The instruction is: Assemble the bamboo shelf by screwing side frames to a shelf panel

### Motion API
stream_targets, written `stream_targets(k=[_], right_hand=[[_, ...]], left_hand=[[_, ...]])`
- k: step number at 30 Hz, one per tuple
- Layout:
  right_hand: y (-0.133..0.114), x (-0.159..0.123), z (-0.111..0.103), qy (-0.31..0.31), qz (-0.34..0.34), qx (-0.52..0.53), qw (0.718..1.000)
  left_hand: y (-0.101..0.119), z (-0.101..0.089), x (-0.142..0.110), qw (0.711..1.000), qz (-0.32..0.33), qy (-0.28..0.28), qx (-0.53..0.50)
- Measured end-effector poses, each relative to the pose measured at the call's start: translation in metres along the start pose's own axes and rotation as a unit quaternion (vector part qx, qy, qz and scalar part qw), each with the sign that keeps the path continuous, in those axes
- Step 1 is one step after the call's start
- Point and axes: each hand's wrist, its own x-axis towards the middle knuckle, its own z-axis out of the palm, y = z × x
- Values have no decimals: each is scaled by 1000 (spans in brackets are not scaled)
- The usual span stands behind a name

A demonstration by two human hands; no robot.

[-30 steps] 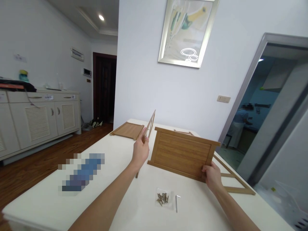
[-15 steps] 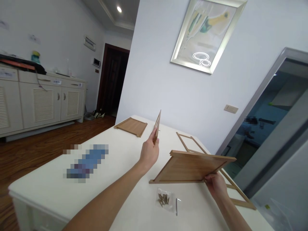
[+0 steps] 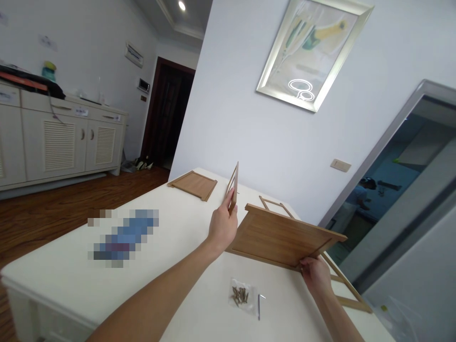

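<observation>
My left hand (image 3: 223, 225) is closed on a thin wooden frame (image 3: 233, 184) that stands upright on its edge over the white table (image 3: 171, 285). My right hand (image 3: 316, 276) grips the near right corner of a slatted wooden panel (image 3: 281, 236), held tilted above the table, with its left edge close to my left hand. In front of me on the table lie a clear bag of screws (image 3: 241, 294) and a small hex key (image 3: 260, 304).
A second wooden panel (image 3: 193, 184) lies flat at the table's far left. Another open wooden frame (image 3: 344, 287) lies under and behind the held panel at the right edge. A blurred blue item (image 3: 123, 236) lies at left. A white cabinet (image 3: 57, 140) stands along the left wall.
My right hand first laid the panel nearly flat, then tilted it up again and moved it left toward the upright frame. My left hand stayed on the frame.
</observation>
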Motion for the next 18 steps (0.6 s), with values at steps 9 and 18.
stream_targets(k=[9,18], right_hand=[[0,-2,1,7,-13,-9,1000],[0,-1,2,21,-12,-19,1000]], left_hand=[[8,-3,-4,1000,3,10,-11],[3,5,-14,1000,15,-10,-14]])
